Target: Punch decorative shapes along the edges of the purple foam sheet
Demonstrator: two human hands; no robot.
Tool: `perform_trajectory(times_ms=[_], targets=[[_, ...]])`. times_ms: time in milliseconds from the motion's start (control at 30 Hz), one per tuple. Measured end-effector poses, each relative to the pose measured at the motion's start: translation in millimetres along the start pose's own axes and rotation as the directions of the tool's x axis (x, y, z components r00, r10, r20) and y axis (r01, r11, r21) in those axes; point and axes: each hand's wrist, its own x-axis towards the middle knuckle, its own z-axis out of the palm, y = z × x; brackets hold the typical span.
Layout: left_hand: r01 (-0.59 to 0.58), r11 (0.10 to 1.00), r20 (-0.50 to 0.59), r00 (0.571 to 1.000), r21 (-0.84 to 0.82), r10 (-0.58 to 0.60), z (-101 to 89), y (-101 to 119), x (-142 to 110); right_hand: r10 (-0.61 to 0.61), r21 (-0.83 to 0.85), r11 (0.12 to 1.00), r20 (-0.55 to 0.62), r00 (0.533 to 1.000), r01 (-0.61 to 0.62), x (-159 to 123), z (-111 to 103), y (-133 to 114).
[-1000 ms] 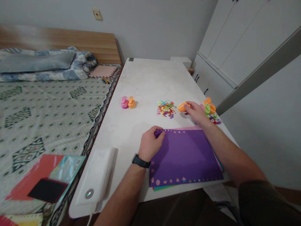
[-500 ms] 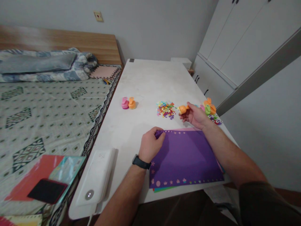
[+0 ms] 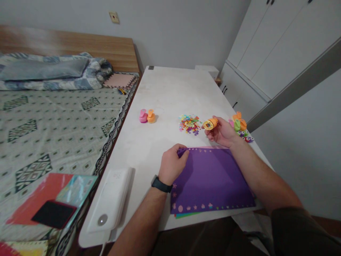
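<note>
My right hand [image 3: 220, 132] holds an orange craft punch [image 3: 210, 124] above the table, its underside tilted toward me. With thumb and fingers, my left hand [image 3: 174, 161] pinches the upper left corner of a purple sheet [image 3: 213, 177]. Small shapes are punched along the sheet's top, left and bottom edges, showing pink and green through them. Other coloured sheets lie beneath it, a pink one [image 3: 209, 147] peeking out at the top. A pile of colourful paper cutouts [image 3: 190, 123] lies just left of the punch.
A pink punch [image 3: 143, 116] and another orange punch [image 3: 151, 116] stand on the white table [image 3: 170, 89]. At the right edge are several more punches [image 3: 239, 122]. A white corded device [image 3: 110, 201] lies front left; a dark phone [image 3: 54, 214] rests on the bed.
My right hand has turned the orange punch so that its underside now faces me. My left hand keeps its pinch on the purple sheet. The view has shifted slightly.
</note>
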Motion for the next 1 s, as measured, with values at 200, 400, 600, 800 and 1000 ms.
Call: perform_trajectory(times_ms=[200, 400, 600, 800, 1000], targets=[[-0.005, 1.0, 0.0, 1.0, -0.001, 0.005, 0.4, -1, -1, -0.015, -0.038, 0.999, 0.014, 1.0, 0.015, 0, 8, 0], [-0.012, 1.0, 0.004, 1.0, -0.002, 0.012, -0.2, 1, -1, -0.022, -0.038, 0.999, 0.021, 1.0, 0.023, -3, 19, 0], [-0.008, 1.0, 0.005, 1.0, -0.002, 0.008, -0.4, 2, -1, -0.034, -0.03, 0.999, 0.024, 0.999, 0.035, -6, 26, 1], [-0.002, 1.0, 0.007, 1.0, 0.006, 0.002, -1.0, 2, -1, -0.035, -0.029, 0.999, 0.017, 0.999, 0.035, -8, 29, 0], [-0.012, 1.0, 0.002, 1.0, 0.002, 0.012, 0.4, 0, -1, -0.089, -0.038, 0.995, -0.034, 0.995, 0.088, -4, 25, 1]])
